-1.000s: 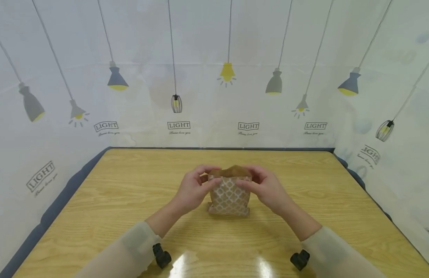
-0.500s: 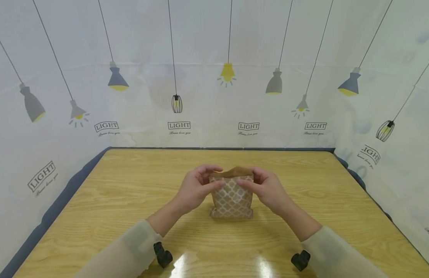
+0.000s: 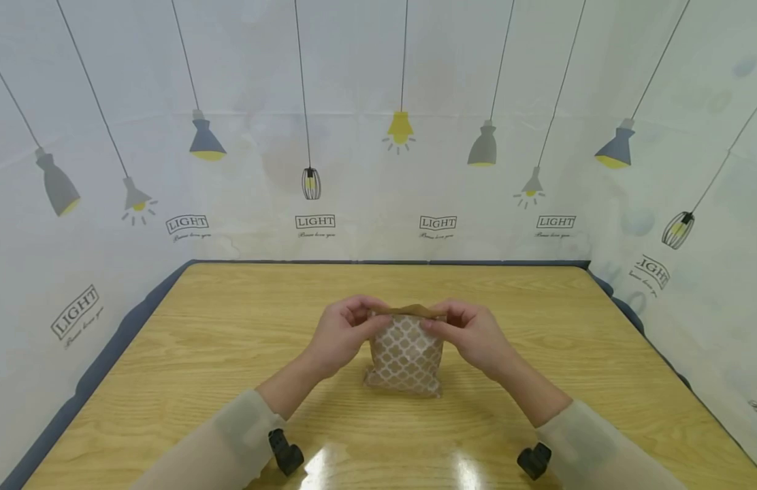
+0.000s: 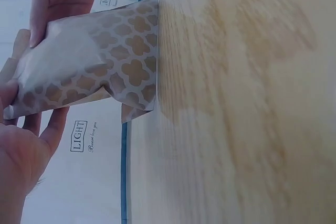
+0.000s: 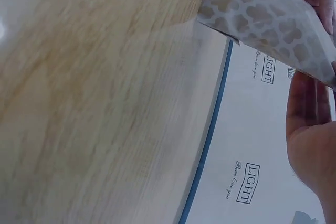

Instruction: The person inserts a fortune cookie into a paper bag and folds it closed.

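Note:
A brown paper bag (image 3: 406, 354) with a white lattice pattern stands upright near the middle of the table, its base at the wood. My left hand (image 3: 344, 333) pinches the bag's top left edge, thumb on the front and fingers behind. At the top right edge my right hand (image 3: 473, 337) pinches it the same way. Between the hands a strip of the plain brown back panel shows above the patterned front, and the mouth looks narrow. In the left wrist view the patterned bag (image 4: 131, 56) has a folded corner at its base. What the bag contains is hidden.
The wooden table (image 3: 231, 327) has a dark blue border along its back and sides. A pale wall sheet (image 3: 366, 150) printed with hanging lamps and "LIGHT" labels encloses it on three sides. Small black devices (image 3: 286, 452) sit at the cuffs of both sleeves.
The bag's mouth has narrowed as both hands press its top edges together and dip slightly. Its base has shifted a little toward me.

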### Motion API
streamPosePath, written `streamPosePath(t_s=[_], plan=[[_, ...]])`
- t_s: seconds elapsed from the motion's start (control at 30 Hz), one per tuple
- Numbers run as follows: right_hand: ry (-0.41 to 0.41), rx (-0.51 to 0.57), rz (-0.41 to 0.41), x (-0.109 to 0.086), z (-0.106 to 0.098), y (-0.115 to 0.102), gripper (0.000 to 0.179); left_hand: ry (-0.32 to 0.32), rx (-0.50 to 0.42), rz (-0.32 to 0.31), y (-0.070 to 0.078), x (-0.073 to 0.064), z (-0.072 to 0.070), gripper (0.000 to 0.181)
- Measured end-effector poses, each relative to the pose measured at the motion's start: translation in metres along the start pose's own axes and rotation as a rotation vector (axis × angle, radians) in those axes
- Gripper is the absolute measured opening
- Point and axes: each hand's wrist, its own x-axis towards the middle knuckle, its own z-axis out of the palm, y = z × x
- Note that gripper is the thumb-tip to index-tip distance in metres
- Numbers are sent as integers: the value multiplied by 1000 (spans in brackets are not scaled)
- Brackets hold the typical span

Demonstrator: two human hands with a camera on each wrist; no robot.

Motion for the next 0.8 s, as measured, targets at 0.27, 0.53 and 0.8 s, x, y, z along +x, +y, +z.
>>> streamPosePath(t_s=[0.27,0.53,0.8], plan=[[15,-50,-36,0,-1,1,15,-19,-4,-8,1,-3,-5,20],[4,-30,-53,-2,-4,2,18,-122,-68,-42,-1,-6,-12,28],[5,-36,-19,-2,-4,3,23,-137,-87,-55,1,-8,-14,36]])
